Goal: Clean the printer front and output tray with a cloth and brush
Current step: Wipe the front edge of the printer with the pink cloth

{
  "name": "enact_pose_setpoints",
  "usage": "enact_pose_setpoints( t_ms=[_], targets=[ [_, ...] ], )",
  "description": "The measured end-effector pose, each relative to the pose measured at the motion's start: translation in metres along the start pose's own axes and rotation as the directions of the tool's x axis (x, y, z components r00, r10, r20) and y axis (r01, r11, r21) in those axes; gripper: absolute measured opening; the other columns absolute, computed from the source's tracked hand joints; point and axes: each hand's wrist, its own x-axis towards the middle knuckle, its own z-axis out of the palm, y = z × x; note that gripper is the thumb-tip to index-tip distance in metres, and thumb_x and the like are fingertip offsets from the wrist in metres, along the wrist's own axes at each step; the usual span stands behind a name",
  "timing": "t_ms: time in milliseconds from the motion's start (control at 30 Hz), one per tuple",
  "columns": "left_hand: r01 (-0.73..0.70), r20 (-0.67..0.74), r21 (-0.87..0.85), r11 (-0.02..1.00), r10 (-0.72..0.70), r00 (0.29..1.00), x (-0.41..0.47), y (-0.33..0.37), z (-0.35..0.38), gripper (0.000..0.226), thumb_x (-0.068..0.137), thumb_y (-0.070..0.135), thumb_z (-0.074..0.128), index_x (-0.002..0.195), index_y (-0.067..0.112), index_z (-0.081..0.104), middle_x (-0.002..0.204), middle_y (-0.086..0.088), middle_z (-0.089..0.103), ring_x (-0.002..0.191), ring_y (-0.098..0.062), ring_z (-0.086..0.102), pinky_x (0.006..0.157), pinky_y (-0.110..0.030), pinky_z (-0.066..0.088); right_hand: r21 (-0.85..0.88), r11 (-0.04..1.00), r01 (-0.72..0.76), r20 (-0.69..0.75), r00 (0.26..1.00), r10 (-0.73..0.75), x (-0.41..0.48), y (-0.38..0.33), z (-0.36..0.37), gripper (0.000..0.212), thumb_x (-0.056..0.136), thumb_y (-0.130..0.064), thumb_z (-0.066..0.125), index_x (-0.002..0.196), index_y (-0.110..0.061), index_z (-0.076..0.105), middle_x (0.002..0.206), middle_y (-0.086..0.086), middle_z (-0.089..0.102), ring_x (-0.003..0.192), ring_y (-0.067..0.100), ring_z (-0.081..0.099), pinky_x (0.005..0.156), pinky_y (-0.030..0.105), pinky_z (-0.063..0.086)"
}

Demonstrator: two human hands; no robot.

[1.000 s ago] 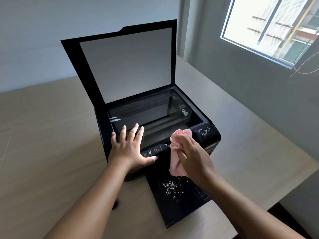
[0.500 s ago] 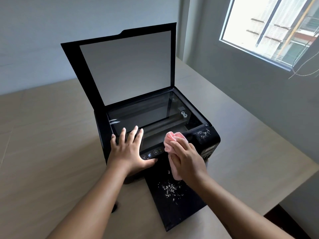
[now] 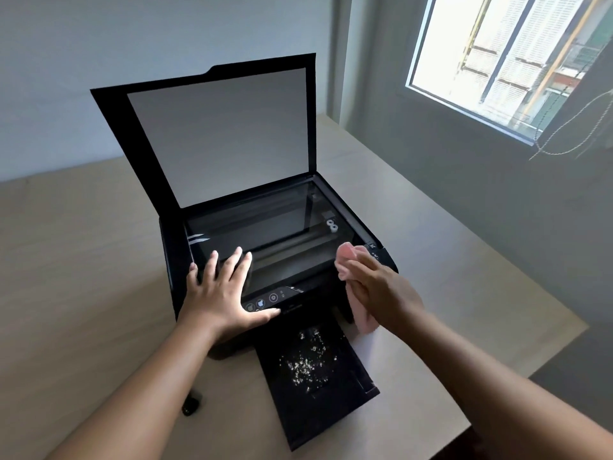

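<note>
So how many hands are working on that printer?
2. The left hand lies flat on the printer at its front left, beside the buttons; the right hand holds a pink cloth at its front right corner. No others show.

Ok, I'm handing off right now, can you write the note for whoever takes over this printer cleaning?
Left grip rests flat, fingers spread, on the front left edge of the black printer.
Right grip holds the pink cloth at the printer's front right corner.
Done: front being wiped; how far is unclear.
Left: white crumbs scattered on the black output tray.
A small black object, possibly the brush, lies on the beige table left of the tray.
</note>
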Motion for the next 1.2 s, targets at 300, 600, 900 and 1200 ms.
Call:
enact_pose_setpoints(
  t_ms=[300, 600, 900, 1200],
  targets=[
    [0.186, 0.010, -0.205, 0.961, -0.188, 0.982, 0.005, 0.036, -0.005, 0.108, 0.064, 0.096, 0.007, 0.153, 0.035, 0.001, 0.163, 0.007, -0.004, 0.149, -0.027, -0.009, 0.117, -0.058, -0.006, 0.022, 0.998, 0.055, 0.002, 0.998, -0.056, -0.010, 0.041, -0.003, 0.037, 0.088, -0.042, 0.033, 0.116, -0.032, 0.056, 0.140, -0.008, 0.044, 0.089, 0.034, 0.065, 0.058, 0.043, 0.053],
    [0.278, -0.158, -0.102, 0.955, -0.292, 0.943, 0.009, 0.056, 0.006, 0.091, 0.076, 0.085, 0.015, 0.149, 0.032, 0.028, 0.159, 0.008, 0.023, 0.146, -0.030, 0.015, 0.115, -0.061, 0.013, 0.073, 0.986, 0.149, -0.025, 0.989, -0.148, -0.001, 0.048, -0.007, 0.039, 0.090, -0.035, 0.038, 0.126, -0.037, 0.054, 0.146, -0.015, 0.041, 0.119, 0.011, 0.054, 0.075, 0.026, 0.048],
    [0.308, -0.174, -0.091, 0.947, -0.320, 0.931, 0.010, 0.058, 0.004, 0.082, 0.078, 0.079, 0.025, 0.146, 0.033, 0.031, 0.157, 0.009, 0.028, 0.145, -0.029, 0.019, 0.115, -0.060, 0.016, 0.092, 0.994, 0.060, 0.046, 0.997, -0.064, 0.007, 0.039, -0.008, 0.040, 0.089, -0.028, 0.036, 0.114, -0.026, 0.066, 0.126, -0.007, 0.056, 0.118, 0.010, 0.054, 0.083, 0.016, 0.045],
    [0.306, -0.148, -0.078, 0.949, -0.315, 0.938, 0.009, 0.060, 0.002, 0.086, 0.077, 0.080, 0.017, 0.148, 0.032, 0.028, 0.158, 0.008, 0.023, 0.146, -0.030, 0.015, 0.115, -0.060, 0.014, 0.093, 0.994, -0.050, 0.041, 0.998, 0.046, 0.004, 0.034, -0.010, 0.027, 0.084, -0.039, 0.057, 0.111, -0.041, 0.054, 0.128, -0.018, 0.043, 0.091, 0.013, 0.058, 0.051, 0.027, 0.036]
  ],
)
